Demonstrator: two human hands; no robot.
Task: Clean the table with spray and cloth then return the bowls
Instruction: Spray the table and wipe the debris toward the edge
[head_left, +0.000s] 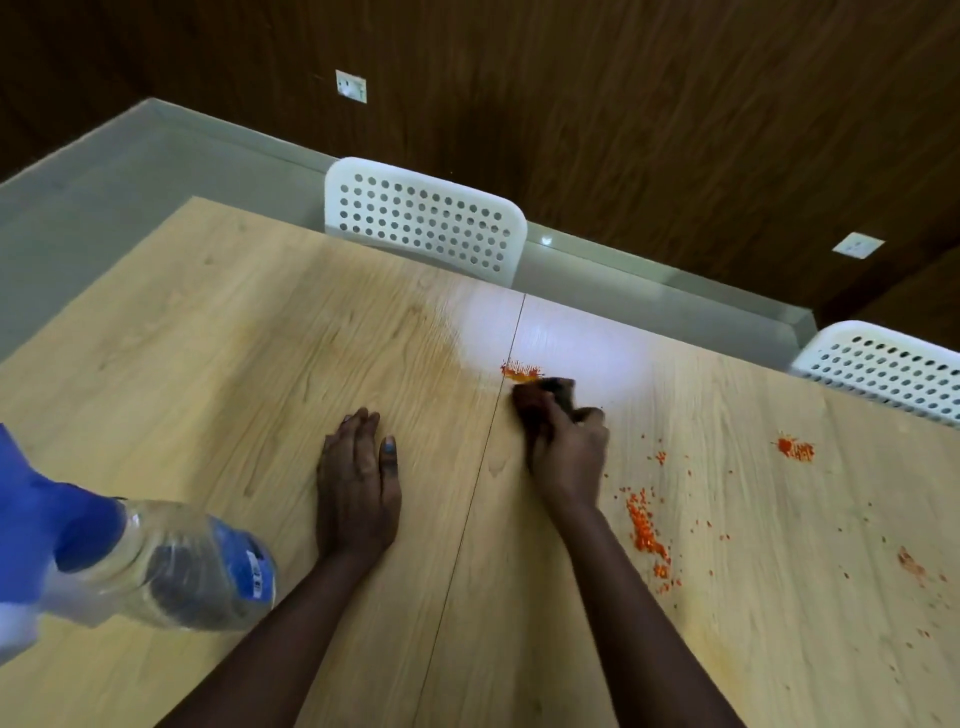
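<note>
Near desk (260, 312) centre: soft, limp cloth (550, 397) bunched in right hand (569, 452); left hand (358, 493) spread flat; spray bottle (171, 566) light.

spray bottle (197, 566) with blue label, its print too blurred to read

The spray bottle (171, 566) stands at the counter's (208, 332) near left edge. The left hand (358, 493) lies mid-counter, the right hand (566, 447) right of it on a cloth (550, 397). Crumbs (644, 530) lie farther right. Two chairs (421, 218) stand behind the far edge.
</note>
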